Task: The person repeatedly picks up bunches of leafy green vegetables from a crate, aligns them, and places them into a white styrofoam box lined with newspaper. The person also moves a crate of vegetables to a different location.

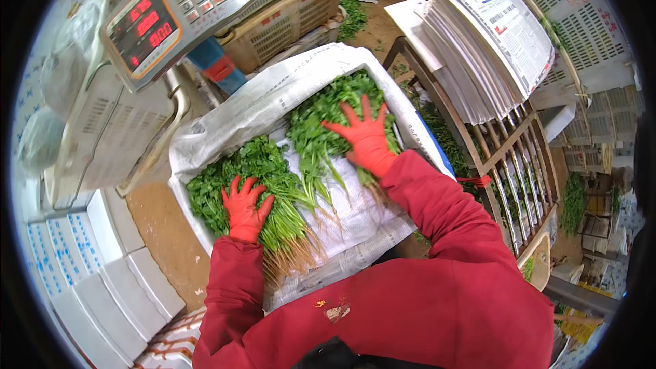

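My left hand [244, 208], in a red-orange glove, rests with spread fingers on a leafy bunch of green herbs [287, 200] whose pale brown roots point towards me. My right hand [364, 133], gloved alike, presses with fingers apart on a second bunch of herbs [312, 136] in the far right part of the box. Both bunches lie in a white box lined with newspaper [225, 118]. Between them a strip of the pale lining [353, 210] shows. Neither hand is closed around anything; the palms are hidden.
A digital scale display [148, 31] stands at the upper left. Newspapers [492, 25] are stacked on a rusty metal rack [476, 148] at right. Plastic crates [287, 25] stand behind the box, and white foam boxes [113, 292] at lower left.
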A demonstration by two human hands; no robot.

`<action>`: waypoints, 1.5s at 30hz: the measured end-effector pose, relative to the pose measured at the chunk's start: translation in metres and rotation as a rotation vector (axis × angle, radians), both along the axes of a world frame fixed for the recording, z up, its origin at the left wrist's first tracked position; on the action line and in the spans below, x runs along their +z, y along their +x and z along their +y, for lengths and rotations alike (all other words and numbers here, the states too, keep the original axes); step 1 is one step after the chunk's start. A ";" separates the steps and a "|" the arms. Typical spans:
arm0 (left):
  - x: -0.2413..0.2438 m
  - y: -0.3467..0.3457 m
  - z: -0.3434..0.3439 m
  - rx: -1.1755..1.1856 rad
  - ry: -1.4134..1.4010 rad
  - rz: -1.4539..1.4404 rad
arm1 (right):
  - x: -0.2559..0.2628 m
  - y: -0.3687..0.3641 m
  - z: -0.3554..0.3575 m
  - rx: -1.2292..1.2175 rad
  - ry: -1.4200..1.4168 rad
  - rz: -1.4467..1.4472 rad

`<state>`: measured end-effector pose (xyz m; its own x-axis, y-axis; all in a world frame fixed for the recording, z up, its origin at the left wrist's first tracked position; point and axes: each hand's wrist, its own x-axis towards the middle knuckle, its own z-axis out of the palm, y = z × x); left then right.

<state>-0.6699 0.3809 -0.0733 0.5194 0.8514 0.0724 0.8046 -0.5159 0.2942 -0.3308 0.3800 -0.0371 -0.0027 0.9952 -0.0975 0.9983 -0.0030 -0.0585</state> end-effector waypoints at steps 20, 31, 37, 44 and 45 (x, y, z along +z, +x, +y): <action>0.043 0.054 0.001 -0.323 0.302 0.280 | -0.002 0.012 -0.180 -0.142 0.727 0.755; 0.132 0.447 -0.322 -1.152 0.062 -0.189 | -0.016 0.183 -0.725 -1.713 1.555 0.780; 0.115 0.612 -0.551 -1.645 -0.159 -0.261 | -0.097 0.312 -0.834 -2.420 0.755 0.577; 0.068 0.751 -0.683 -1.876 0.006 -0.131 | -0.165 0.345 -0.860 -2.377 0.749 0.364; 0.058 0.766 -0.697 -1.930 -0.005 -0.169 | -0.170 0.331 -0.868 -2.326 0.859 0.269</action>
